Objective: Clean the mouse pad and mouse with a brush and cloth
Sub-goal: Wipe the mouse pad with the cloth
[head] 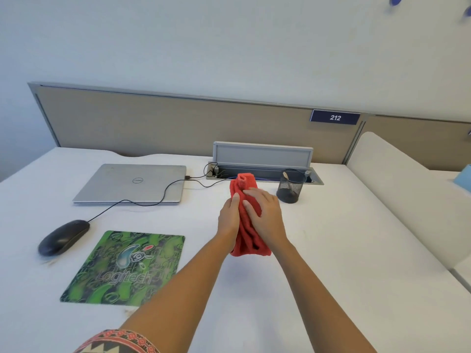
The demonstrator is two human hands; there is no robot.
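Observation:
A red cloth (246, 186) lies bunched in a long fold on the white desk, right of centre. My left hand (229, 217) holds its left side, with the thumb on top of the fabric. My right hand (265, 212) lies over its right side, fingers spread on the cloth. A green patterned mouse pad (122, 268) lies flat at the front left. A black corded mouse (62, 236) sits on the desk just beyond the pad's left corner, off the pad. No brush is plainly in view.
A closed silver laptop (132, 183) lies at the back left, with the mouse cable running to it. A black mesh pen cup (290, 187) stands just right of the cloth. An open cable tray (262, 163) sits behind. A white divider (407, 200) bounds the right.

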